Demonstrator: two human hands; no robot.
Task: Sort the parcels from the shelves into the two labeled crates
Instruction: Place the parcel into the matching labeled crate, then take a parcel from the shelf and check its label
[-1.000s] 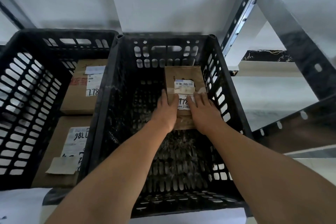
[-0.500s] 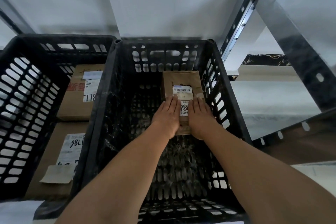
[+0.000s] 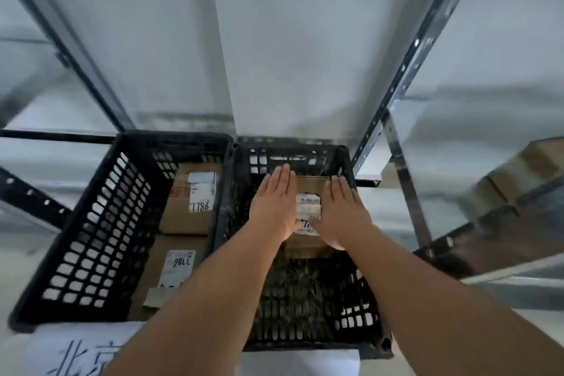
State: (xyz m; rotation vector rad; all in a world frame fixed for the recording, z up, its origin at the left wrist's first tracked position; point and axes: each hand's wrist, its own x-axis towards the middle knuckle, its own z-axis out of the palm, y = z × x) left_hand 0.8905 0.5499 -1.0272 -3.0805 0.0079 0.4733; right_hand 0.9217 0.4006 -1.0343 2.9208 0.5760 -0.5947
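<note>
I see two black crates: the left crate (image 3: 91,241) holds two cardboard parcels, labels handwritten "7786", and a paper sign (image 3: 76,351) reads "北京". In the right crate (image 3: 308,299) one small parcel (image 3: 309,192) lies under my left hand (image 3: 273,207) and right hand (image 3: 341,214). Both hands are flat with straight fingers and grasp nothing.

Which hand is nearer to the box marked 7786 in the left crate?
The left hand. It is above the right crate, beside the shared wall next to the box marked 7786. The right hand is farther right.

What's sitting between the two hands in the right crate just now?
In the head view, the small parcel with its white label lies between the left hand and right hand, both open.
</note>
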